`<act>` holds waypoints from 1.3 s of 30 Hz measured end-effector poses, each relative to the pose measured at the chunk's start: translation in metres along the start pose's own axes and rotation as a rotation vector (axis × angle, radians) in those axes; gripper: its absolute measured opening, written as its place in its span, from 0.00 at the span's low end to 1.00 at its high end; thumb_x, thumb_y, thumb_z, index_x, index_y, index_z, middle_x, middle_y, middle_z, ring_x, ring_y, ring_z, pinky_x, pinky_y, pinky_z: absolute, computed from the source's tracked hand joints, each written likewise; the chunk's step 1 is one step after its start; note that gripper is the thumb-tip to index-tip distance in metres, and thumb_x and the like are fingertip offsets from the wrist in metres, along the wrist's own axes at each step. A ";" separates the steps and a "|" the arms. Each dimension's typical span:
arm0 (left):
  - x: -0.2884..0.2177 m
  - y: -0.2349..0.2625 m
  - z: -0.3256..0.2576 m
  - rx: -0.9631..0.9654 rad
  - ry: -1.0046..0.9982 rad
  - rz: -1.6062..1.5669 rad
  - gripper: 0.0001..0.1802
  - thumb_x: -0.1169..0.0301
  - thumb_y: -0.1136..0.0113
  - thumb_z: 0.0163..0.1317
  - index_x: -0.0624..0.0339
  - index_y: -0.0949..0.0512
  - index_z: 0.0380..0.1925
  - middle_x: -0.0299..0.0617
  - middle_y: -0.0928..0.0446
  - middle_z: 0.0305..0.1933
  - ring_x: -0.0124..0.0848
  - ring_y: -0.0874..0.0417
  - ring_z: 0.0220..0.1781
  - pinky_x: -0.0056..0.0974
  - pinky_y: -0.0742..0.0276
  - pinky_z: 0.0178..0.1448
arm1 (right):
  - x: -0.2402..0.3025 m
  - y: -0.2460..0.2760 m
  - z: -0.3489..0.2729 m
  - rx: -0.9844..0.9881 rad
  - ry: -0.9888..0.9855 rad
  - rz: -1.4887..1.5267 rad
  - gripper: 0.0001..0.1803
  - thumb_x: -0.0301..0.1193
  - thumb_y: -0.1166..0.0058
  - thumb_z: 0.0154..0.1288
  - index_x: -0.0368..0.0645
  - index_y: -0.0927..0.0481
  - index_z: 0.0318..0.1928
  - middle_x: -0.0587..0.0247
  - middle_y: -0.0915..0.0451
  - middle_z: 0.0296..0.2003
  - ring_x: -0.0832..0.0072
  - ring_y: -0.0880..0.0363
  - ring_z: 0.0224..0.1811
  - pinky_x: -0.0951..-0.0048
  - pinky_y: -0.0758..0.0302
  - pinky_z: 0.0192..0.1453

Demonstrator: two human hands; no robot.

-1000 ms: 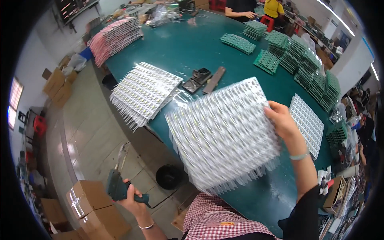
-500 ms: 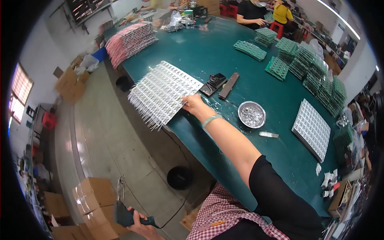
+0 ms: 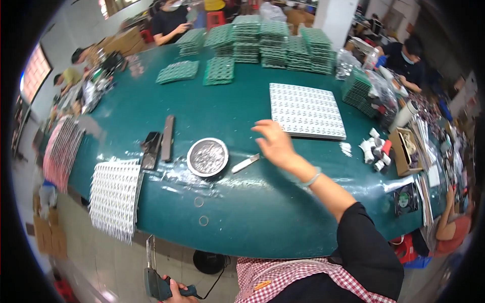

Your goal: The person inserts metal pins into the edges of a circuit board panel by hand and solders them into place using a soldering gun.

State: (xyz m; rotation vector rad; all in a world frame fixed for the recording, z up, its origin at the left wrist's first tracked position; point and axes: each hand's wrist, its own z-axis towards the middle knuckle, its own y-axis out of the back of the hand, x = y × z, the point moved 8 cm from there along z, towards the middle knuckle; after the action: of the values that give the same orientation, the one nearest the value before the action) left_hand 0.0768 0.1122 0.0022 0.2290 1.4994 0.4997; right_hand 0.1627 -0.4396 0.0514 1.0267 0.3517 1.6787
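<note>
My left hand (image 3: 177, 293), low in the view, is closed round the handle of a dark teal soldering gun (image 3: 154, 284), its metal tip pointing up beside the table edge. Over the table, my right hand (image 3: 277, 145) is open with fingers apart and holds nothing. Just beyond it lies a stack of white printed panels (image 3: 308, 112). A white panel with many wire leads (image 3: 115, 194) hangs partly over the table's left front edge. Between them stand a metal bowl of silvery bits (image 3: 208, 156) and a white-handled blade (image 3: 246, 163).
A dark bar (image 3: 167, 139) and a black holder (image 3: 150, 150) sit left of the bowl. Stacks of green boards (image 3: 247, 43) line the far side. Red-lead panels (image 3: 61, 151) are at far left. A small fan (image 3: 405, 198) lies right. Other people work around the table.
My right hand has let go of the lead-covered panel at the left and moved right, toward the white panel stack. The view has turned right. My left hand still holds the soldering gun.
</note>
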 end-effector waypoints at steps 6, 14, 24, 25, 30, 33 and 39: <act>-0.055 -0.050 0.049 -0.135 0.179 -0.434 0.17 0.85 0.38 0.58 0.70 0.24 0.48 0.42 0.23 0.35 0.28 0.28 0.26 0.32 0.29 0.32 | -0.117 0.086 -0.066 0.087 -0.181 -0.513 0.36 0.27 0.26 0.47 0.44 0.25 0.59 0.49 0.30 0.62 0.51 0.32 0.65 0.55 0.31 0.66; -0.064 -0.089 0.054 -0.075 0.036 -0.538 0.20 0.83 0.40 0.58 0.73 0.27 0.52 0.49 0.21 0.50 0.22 0.30 0.22 0.28 0.33 0.21 | -0.120 0.085 -0.043 0.116 0.020 -0.447 0.19 0.23 0.32 0.51 0.42 0.22 0.44 0.59 0.25 0.41 0.58 0.26 0.46 0.60 0.25 0.50; -0.072 -0.072 0.019 -0.150 0.011 -0.540 0.20 0.83 0.38 0.57 0.73 0.27 0.51 0.52 0.21 0.50 0.23 0.30 0.20 0.26 0.34 0.18 | -0.031 0.152 -0.006 -0.223 0.358 -0.701 0.07 0.23 0.47 0.54 0.45 0.26 0.35 0.63 0.29 0.31 0.65 0.28 0.37 0.65 0.29 0.40; -0.069 -0.067 0.013 -0.167 0.012 -0.537 0.20 0.83 0.38 0.57 0.73 0.27 0.51 0.52 0.21 0.50 0.23 0.30 0.20 0.26 0.34 0.18 | -0.017 0.153 -0.017 -0.229 0.368 -0.693 0.07 0.24 0.46 0.53 0.44 0.26 0.35 0.63 0.28 0.32 0.66 0.27 0.37 0.65 0.30 0.39; -0.065 -0.048 -0.002 -0.157 -0.038 -0.570 0.22 0.83 0.39 0.57 0.73 0.29 0.53 0.52 0.21 0.49 0.23 0.30 0.19 0.26 0.34 0.18 | 0.065 0.167 -0.120 -0.163 0.470 -0.462 0.09 0.26 0.44 0.52 0.44 0.24 0.37 0.64 0.27 0.32 0.67 0.27 0.34 0.68 0.30 0.36; -0.059 -0.051 -0.007 -0.090 -0.013 -0.591 0.19 0.82 0.40 0.59 0.72 0.27 0.51 0.50 0.21 0.49 0.22 0.30 0.19 0.26 0.33 0.19 | 0.095 0.162 -0.192 -0.133 0.467 -0.288 0.08 0.28 0.44 0.51 0.45 0.25 0.34 0.66 0.29 0.30 0.70 0.28 0.31 0.68 0.32 0.34; -0.062 -0.090 -0.025 0.224 0.101 -0.760 0.15 0.79 0.42 0.63 0.72 0.26 0.50 0.49 0.22 0.50 0.21 0.29 0.21 0.26 0.33 0.21 | 0.108 0.124 -0.275 0.059 0.353 -0.139 0.07 0.30 0.44 0.52 0.47 0.27 0.33 0.66 0.32 0.30 0.70 0.29 0.33 0.69 0.34 0.34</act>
State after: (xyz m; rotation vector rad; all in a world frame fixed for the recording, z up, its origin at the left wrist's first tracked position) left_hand 0.0682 0.0012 0.0154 -0.1996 1.6075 -0.2688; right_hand -0.1322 -0.3183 0.0234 0.7259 0.6906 1.7290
